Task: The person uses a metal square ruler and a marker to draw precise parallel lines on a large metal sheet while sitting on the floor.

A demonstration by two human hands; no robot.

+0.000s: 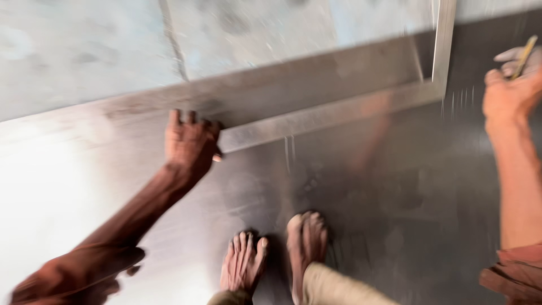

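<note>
1. Two bare feet (276, 254) stood nearest the camera on a large metal sheet (395, 197) lying on the concrete floor (84, 51).
2. Ahead of them lay a steel L-square (339, 113), its long arm running from lower left up to a corner at upper right, its short arm pointing away.
3. The left hand (191, 144) pressed down on the near end of that long arm, fingers spread flat.
4. The right hand (511, 85), well apart beyond the corner, pinched a thin marking tool (525, 56); it was clear of the square.
</note>
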